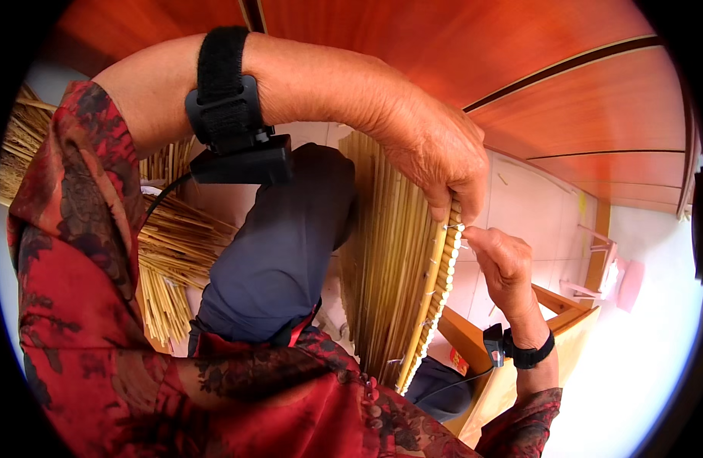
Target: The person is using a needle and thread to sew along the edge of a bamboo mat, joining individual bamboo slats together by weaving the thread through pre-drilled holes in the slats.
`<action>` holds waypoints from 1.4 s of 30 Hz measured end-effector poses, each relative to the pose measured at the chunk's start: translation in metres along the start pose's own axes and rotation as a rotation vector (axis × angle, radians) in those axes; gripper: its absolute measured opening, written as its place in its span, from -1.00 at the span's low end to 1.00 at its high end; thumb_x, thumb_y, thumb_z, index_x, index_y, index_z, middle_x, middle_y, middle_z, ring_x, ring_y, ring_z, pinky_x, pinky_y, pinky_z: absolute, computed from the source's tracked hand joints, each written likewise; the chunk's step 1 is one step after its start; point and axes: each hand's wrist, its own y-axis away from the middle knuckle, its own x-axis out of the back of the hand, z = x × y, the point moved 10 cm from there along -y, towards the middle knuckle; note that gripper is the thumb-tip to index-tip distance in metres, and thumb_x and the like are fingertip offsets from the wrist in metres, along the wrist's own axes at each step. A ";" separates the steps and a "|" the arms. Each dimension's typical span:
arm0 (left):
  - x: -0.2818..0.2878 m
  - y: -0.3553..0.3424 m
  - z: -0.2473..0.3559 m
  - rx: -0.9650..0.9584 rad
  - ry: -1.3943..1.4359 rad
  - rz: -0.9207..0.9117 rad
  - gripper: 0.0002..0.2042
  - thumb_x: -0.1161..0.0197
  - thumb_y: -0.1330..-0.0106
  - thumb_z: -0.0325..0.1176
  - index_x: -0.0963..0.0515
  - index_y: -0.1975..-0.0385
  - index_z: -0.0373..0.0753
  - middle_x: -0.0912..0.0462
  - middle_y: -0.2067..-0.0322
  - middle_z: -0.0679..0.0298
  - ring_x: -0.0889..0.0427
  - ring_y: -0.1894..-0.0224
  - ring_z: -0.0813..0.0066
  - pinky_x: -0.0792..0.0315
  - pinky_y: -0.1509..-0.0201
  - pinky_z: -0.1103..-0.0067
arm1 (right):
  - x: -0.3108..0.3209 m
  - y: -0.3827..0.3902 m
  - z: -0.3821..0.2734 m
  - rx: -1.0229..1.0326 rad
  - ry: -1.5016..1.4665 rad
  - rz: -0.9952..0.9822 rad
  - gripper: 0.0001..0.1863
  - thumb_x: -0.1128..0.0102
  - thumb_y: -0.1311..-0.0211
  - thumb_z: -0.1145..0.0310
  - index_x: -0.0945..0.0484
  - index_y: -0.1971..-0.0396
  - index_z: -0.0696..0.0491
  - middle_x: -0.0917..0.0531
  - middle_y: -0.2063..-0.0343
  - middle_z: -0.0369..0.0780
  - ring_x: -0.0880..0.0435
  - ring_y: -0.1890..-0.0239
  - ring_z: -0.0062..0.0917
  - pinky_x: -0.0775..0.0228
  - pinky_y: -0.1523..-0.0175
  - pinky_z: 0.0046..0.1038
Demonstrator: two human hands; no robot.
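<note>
Your reed-stalk mat (374, 252) is standing between your legs, bound edge facing up. Your left hand (445, 164) is clamping the far end of that edge between thumb and fingers; your right hand (506, 263) is hanging fingertips-close to the white cord (452, 227), and I can't tell if it's actually pinching it. Imo you're best off pressing the outer stalk (432, 263) against its neighbours and pulling the cord snug without crushing anything. Container-wise, a box-like wooden piece (571, 332) is sitting by your right wrist, contents unreadable. Loose stalks (172, 252) are lying piled at your left.
</note>
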 end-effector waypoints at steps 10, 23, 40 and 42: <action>0.001 0.007 -0.002 0.000 0.018 -0.010 -0.86 -0.26 -0.14 -0.34 -0.61 0.31 -0.16 -0.62 0.42 0.33 -0.56 0.19 0.29 -0.30 -0.02 0.34 | -0.003 -0.010 -0.006 0.013 -0.026 0.025 -0.62 -0.18 0.03 0.75 -0.60 0.18 0.06 -0.45 0.67 -0.24 -0.48 0.65 -0.45 -0.31 0.53 -0.50; 0.004 0.009 0.003 -0.014 -0.008 -0.005 -0.88 -0.26 -0.12 -0.36 -0.60 0.38 -0.22 -0.61 0.43 0.28 -0.55 0.16 0.27 -0.29 -0.04 0.33 | -0.006 -0.016 -0.010 0.041 -0.009 -0.005 -0.62 -0.14 0.03 0.75 -0.58 0.18 0.08 -0.41 0.70 -0.26 -0.45 0.68 -0.48 -0.28 0.56 -0.50; 0.002 0.013 0.000 0.000 0.068 -0.026 -0.86 -0.29 -0.10 -0.38 -0.60 0.36 -0.23 -0.62 0.44 0.25 -0.56 0.21 0.22 -0.32 0.01 0.33 | -0.010 -0.024 -0.015 0.047 0.003 -0.027 -0.63 -0.13 0.01 0.75 -0.57 0.19 0.07 -0.39 0.68 -0.27 -0.45 0.65 -0.50 -0.30 0.55 -0.51; 0.003 0.014 0.001 -0.005 0.075 -0.024 -0.86 -0.29 -0.10 -0.37 -0.60 0.36 -0.24 -0.62 0.45 0.24 -0.57 0.21 0.23 -0.33 0.02 0.33 | -0.010 -0.024 -0.015 0.048 0.003 -0.028 -0.64 -0.12 0.02 0.75 -0.57 0.20 0.08 -0.39 0.68 -0.27 -0.45 0.65 -0.50 -0.30 0.55 -0.51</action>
